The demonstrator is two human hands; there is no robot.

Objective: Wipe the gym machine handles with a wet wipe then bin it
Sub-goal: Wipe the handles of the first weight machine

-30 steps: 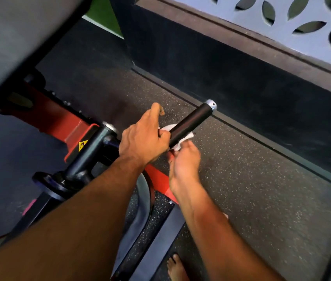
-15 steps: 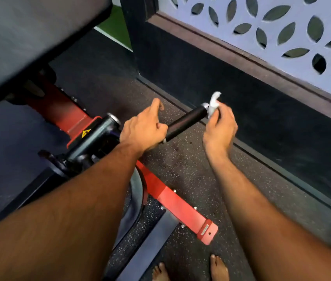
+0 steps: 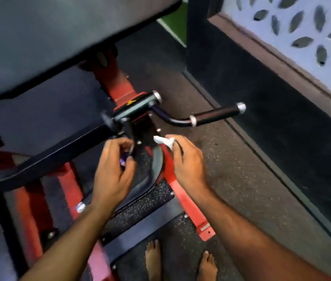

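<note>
The black machine handle (image 3: 217, 114) with chrome end caps sticks out to the right of the red frame, and no hand touches it. My right hand (image 3: 187, 161) hangs below it, shut on a crumpled white wet wipe (image 3: 163, 140) that pokes out between thumb and fingers. My left hand (image 3: 113, 169) is curled around a dark curved bar (image 3: 131, 138) of the machine, lower and to the left. The frame is blurred, so the left grip is hard to read.
A grey padded seat (image 3: 49, 37) fills the upper left. The red machine frame (image 3: 182, 201) and its black arms run across the speckled rubber floor (image 3: 241, 179). A dark wall base (image 3: 272, 98) with a patterned screen closes the right side. My bare feet (image 3: 180, 262) stand at the bottom.
Both hands have left the black handle and dropped down towards me. The right hand carried the wipe off the handle's end. The left hand moved to the lower dark bar.
</note>
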